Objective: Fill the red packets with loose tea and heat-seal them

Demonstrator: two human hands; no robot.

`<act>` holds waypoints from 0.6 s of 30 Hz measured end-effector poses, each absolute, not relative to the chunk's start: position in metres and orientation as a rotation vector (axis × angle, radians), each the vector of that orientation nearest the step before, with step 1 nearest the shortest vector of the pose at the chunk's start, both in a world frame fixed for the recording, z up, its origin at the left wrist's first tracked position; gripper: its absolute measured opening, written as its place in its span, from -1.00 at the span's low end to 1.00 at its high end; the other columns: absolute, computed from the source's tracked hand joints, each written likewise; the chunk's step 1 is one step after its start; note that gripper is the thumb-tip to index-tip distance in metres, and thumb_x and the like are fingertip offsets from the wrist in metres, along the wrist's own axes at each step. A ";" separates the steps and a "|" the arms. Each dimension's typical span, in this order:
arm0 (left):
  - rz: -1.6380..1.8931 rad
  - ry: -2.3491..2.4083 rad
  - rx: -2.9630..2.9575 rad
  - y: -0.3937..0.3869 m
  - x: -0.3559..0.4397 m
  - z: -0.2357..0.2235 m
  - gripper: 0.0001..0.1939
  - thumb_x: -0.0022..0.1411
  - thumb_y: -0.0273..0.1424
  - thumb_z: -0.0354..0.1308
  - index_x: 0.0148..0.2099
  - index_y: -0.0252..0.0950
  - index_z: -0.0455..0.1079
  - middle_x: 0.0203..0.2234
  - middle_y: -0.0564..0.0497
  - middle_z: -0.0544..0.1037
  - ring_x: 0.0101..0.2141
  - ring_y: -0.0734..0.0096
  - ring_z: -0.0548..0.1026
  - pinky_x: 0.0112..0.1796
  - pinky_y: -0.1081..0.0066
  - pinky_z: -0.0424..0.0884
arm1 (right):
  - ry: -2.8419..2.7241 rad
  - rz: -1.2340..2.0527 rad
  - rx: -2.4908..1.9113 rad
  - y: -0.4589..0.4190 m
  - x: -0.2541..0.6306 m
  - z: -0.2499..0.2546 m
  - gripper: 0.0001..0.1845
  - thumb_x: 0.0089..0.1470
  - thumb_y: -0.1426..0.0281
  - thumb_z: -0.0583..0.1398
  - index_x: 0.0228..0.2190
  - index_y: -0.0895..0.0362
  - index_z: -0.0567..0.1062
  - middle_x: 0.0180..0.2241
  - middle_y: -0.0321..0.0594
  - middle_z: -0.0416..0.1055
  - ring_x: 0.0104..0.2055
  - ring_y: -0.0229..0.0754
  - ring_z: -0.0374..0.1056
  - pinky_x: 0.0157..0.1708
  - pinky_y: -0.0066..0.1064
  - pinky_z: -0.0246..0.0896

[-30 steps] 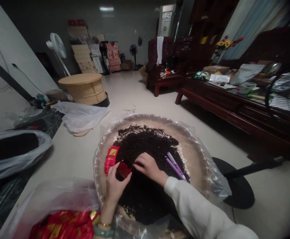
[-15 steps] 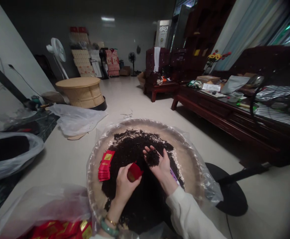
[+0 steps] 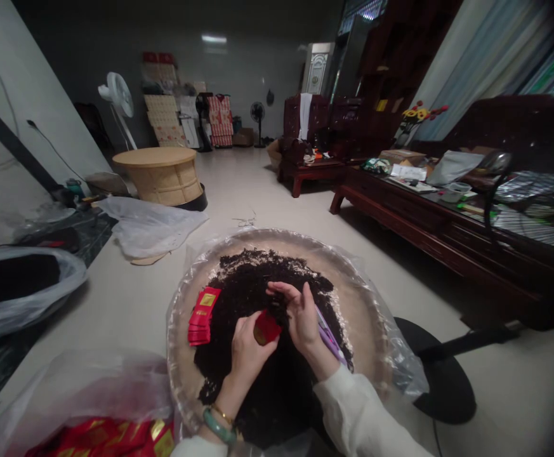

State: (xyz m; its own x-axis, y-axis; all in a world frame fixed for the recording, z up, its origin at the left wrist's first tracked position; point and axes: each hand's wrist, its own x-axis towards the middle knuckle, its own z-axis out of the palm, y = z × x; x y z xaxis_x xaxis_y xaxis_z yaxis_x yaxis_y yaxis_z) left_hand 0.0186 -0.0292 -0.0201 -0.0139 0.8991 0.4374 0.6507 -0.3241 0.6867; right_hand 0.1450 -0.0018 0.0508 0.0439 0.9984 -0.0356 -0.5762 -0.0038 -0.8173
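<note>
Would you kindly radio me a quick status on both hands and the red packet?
Left hand gripping red packet. Right hand cupped beside it with dark loose material. Purple tool on right hand's outer side, not between the hands.

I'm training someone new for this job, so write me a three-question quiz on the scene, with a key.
1. What does the left hand hold?
2. True or false: on the round tray of dark loose material, the purple tool lies on the same side as the stack of red packets.
3. Which of these is nearest the right hand? A) the stack, B) the thing in the left hand, C) the green bangle.

Key
1. A red packet.
2. False: tool on the right, stack on the left.
3. B.
</note>
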 end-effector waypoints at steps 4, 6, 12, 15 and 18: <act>1.257 1.625 1.922 -0.029 0.018 -0.027 -0.46 -0.08 -0.40 0.31 0.01 -0.28 0.35 -0.23 -0.09 0.50 -0.19 0.17 0.51 -0.14 0.18 0.48 | -0.887 1.370 -0.849 -0.004 0.145 0.040 -0.28 0.08 -0.20 -0.06 -0.25 0.08 0.60 -0.14 -0.17 0.54 -0.02 -0.02 0.37 0.13 -0.13 0.08; 1.250 1.637 1.898 -0.029 0.017 -0.030 -0.44 -0.08 -0.40 0.31 0.03 -0.29 0.34 -0.22 -0.10 0.50 -0.18 0.16 0.51 -0.13 0.17 0.48 | -1.032 1.345 -0.915 -0.006 0.146 0.034 -0.23 0.13 -0.19 -0.15 -0.15 0.07 0.57 -0.05 -0.15 0.51 0.09 0.00 0.29 0.21 -0.08 -0.04; 1.245 1.661 1.878 -0.030 0.017 -0.037 -0.46 -0.08 -0.37 0.30 0.01 -0.30 0.36 -0.25 -0.11 0.52 -0.22 0.15 0.52 -0.19 0.19 0.50 | -1.776 1.160 -1.146 -0.017 0.153 0.027 -0.22 0.14 -0.17 -0.13 0.25 -0.03 0.13 0.33 -0.26 -0.05 0.40 -0.03 -0.47 0.30 0.05 -0.67; 1.252 1.638 1.895 -0.031 0.017 -0.039 -0.50 -0.05 -0.36 0.27 0.00 -0.29 0.36 -0.26 -0.11 0.52 -0.23 0.16 0.51 -0.20 0.20 0.50 | -1.915 1.229 -1.096 -0.019 0.157 0.029 -0.22 0.16 -0.13 -0.08 0.29 -0.06 -0.05 0.36 -0.30 -0.24 0.39 -0.04 -0.55 0.29 0.08 -0.71; 1.260 1.634 1.897 -0.031 0.016 -0.038 -0.47 -0.09 -0.42 0.29 0.01 -0.26 0.36 -0.23 -0.08 0.51 -0.21 0.18 0.51 -0.16 0.20 0.48 | -1.680 1.275 -0.991 -0.020 0.159 0.028 -0.26 0.20 -0.10 -0.14 0.30 -0.08 -0.08 0.37 -0.29 -0.28 0.39 -0.09 -0.34 0.33 -0.02 -0.47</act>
State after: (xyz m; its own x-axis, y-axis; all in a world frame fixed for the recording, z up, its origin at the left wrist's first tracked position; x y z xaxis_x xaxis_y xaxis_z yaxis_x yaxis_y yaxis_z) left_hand 0.0158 -0.0314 -0.0383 -0.0531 0.9162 0.3972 0.6175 -0.2824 0.7341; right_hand 0.1594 -0.0202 0.0282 -0.3827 0.9147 0.1299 0.1211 0.1890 -0.9745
